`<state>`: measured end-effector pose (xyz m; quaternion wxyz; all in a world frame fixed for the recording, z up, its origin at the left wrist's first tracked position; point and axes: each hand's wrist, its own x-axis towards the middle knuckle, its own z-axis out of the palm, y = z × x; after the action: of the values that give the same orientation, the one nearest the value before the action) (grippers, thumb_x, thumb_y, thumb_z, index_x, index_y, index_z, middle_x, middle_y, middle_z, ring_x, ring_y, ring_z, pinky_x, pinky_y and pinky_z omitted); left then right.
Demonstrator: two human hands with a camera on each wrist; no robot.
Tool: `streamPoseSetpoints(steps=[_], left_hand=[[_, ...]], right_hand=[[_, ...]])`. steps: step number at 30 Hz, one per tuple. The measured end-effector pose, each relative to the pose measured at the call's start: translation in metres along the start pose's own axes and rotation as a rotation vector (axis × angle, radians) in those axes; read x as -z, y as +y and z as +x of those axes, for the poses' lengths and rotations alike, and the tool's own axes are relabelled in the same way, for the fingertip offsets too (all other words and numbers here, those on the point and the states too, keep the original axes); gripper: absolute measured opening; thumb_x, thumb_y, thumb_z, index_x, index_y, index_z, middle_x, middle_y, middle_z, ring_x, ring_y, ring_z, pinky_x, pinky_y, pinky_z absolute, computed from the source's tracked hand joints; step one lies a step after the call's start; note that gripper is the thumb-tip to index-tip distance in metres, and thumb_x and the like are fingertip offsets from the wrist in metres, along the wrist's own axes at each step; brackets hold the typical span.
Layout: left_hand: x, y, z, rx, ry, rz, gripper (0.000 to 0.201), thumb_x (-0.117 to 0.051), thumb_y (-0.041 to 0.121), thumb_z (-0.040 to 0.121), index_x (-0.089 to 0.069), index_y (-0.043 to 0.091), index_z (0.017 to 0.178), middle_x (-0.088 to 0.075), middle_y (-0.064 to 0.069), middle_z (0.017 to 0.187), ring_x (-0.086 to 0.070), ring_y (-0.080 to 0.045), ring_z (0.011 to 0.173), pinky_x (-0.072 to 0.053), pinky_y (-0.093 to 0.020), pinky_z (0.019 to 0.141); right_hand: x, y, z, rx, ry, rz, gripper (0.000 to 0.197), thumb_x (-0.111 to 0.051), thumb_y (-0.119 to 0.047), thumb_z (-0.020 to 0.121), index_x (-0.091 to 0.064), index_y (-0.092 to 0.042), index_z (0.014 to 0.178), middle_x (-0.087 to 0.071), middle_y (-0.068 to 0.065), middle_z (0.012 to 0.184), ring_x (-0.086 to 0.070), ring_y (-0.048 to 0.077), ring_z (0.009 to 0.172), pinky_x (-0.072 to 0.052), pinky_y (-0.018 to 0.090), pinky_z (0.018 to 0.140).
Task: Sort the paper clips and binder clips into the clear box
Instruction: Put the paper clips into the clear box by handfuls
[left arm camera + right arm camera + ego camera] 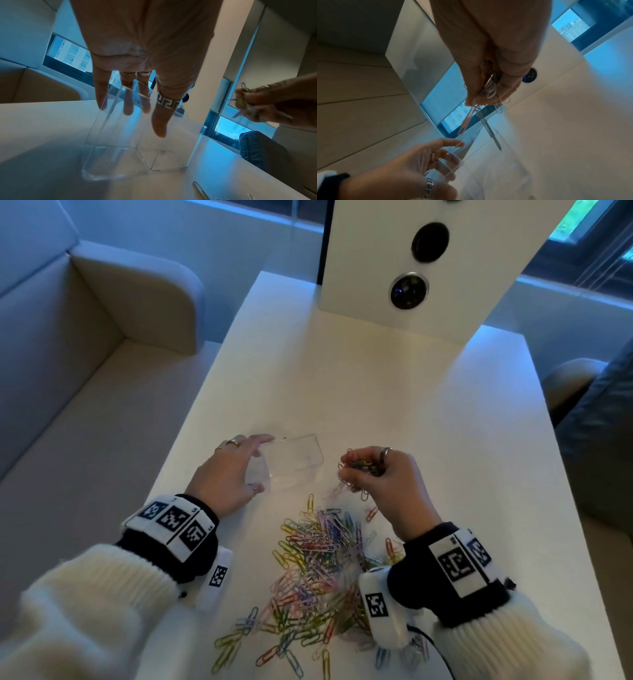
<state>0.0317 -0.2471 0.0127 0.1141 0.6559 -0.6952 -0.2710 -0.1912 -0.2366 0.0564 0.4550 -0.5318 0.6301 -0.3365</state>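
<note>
A white tabletop [376,392] runs away from the person, with a pale cushioned bench [85,364] along its left and a white upright panel [373,261] carrying two round dark fittings at its far end; windows lie behind.

The clear box [291,460] stands on the tabletop just beyond a loose heap of coloured paper clips [318,559]. Its walls are nearly invisible from the head view and its near corner hides behind the left hand [229,474]. The heap's right edge is covered by the right wrist camera [383,607].

The left hand's fingers are spread and straight against the box's side; the left wrist view shows them [127,102] through the clear wall. The right hand [380,477], just right of the box, pinches a bunch of paper clips [356,470]. The right wrist view alone shows several clips dangling from the bunch [488,86], blurred.
</note>
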Motion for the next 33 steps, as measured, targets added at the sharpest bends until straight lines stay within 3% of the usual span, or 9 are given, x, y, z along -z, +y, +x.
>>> streamPoseSetpoints(steps=[6,10,14,16,18,20,24,28,33], left_hand=[[-0.003,0.001,-0.003,0.023,-0.001,-0.037,0.077,-0.076,0.014,0.070,-0.037,0.034,0.133,-0.051,0.003,0.110,-0.045,-0.015,0.101,-0.046,-0.039,0.090],[-0.006,0.001,-0.006,0.026,0.015,-0.036,0.075,-0.074,0.016,0.073,-0.036,0.034,0.134,-0.051,0.003,0.113,-0.044,-0.014,0.103,-0.046,-0.035,0.088],[-0.007,0.002,-0.009,0.022,0.017,-0.019,0.073,-0.072,0.017,0.075,-0.034,0.035,0.134,-0.050,0.002,0.114,-0.044,-0.016,0.108,-0.045,-0.034,0.087],[-0.007,0.003,-0.010,0.027,0.016,-0.008,0.072,-0.071,0.018,0.075,-0.033,0.034,0.134,-0.050,0.002,0.115,-0.043,-0.017,0.110,-0.045,-0.035,0.088],[-0.007,0.004,-0.010,0.035,0.013,0.005,0.072,-0.071,0.019,0.076,-0.032,0.035,0.134,-0.050,0.001,0.116,-0.043,-0.018,0.112,-0.046,-0.038,0.089],[-0.007,0.004,-0.009,0.043,0.011,0.014,0.071,-0.070,0.020,0.076,-0.031,0.035,0.134,-0.050,0.001,0.117,-0.042,-0.019,0.114,-0.046,-0.040,0.090],[-0.007,0.005,-0.009,0.042,0.012,0.013,0.070,-0.069,0.019,0.077,-0.031,0.034,0.134,-0.050,0.000,0.117,-0.042,-0.020,0.114,-0.045,-0.041,0.091],[-0.007,0.005,-0.009,0.045,0.015,0.016,0.071,-0.070,0.019,0.076,-0.031,0.034,0.134,-0.050,0.000,0.117,-0.042,-0.020,0.115,-0.045,-0.040,0.090],[-0.008,0.005,-0.009,0.050,0.015,0.028,0.072,-0.070,0.018,0.076,-0.030,0.034,0.134,-0.048,0.000,0.118,-0.040,-0.019,0.115,-0.044,-0.038,0.088]], right_hand=[[-0.047,-0.008,0.033,0.038,0.068,0.123,0.015,-0.074,-0.006,0.072,-0.068,-0.017,0.080,-0.070,0.005,0.078,-0.062,0.015,0.062,-0.057,0.034,0.070],[-0.072,0.002,0.040,0.042,0.129,0.106,0.013,-0.072,-0.006,0.075,-0.069,-0.013,0.085,-0.069,0.001,0.082,-0.063,0.011,0.071,-0.054,0.023,0.076],[-0.086,0.013,0.035,0.172,0.150,-0.003,0.012,-0.067,-0.002,0.077,-0.069,-0.010,0.087,-0.067,0.000,0.083,-0.061,0.007,0.075,-0.046,0.004,0.073],[-0.090,0.022,0.033,0.304,0.138,-0.080,0.012,-0.066,0.002,0.077,-0.068,-0.006,0.085,-0.066,0.004,0.085,-0.061,0.011,0.076,-0.047,0.006,0.074],[-0.091,0.030,0.034,0.431,0.099,-0.188,0.009,-0.065,0.001,0.078,-0.068,-0.005,0.084,-0.065,0.006,0.087,-0.062,0.016,0.078,-0.051,0.018,0.076],[-0.088,0.033,0.037,0.495,0.033,-0.334,0.008,-0.065,-0.009,0.081,-0.069,-0.007,0.087,-0.067,0.006,0.090,-0.064,0.021,0.079,-0.053,0.030,0.076],[-0.084,0.032,0.038,0.633,-0.118,-0.703,0.029,-0.054,-0.040,0.087,-0.071,-0.016,0.092,-0.071,0.001,0.092,-0.065,0.023,0.076,-0.045,0.034,0.080],[-0.071,0.025,0.031,0.622,-0.199,-0.869,0.045,-0.048,-0.057,0.083,-0.066,-0.023,0.105,-0.067,-0.006,0.109,-0.063,0.016,0.084,-0.025,0.030,0.092],[-0.042,0.014,0.034,0.572,-0.302,-0.940,0.047,-0.056,-0.054,0.080,-0.052,-0.029,0.120,-0.056,-0.012,0.125,-0.060,0.010,0.101,-0.013,0.037,0.104]])
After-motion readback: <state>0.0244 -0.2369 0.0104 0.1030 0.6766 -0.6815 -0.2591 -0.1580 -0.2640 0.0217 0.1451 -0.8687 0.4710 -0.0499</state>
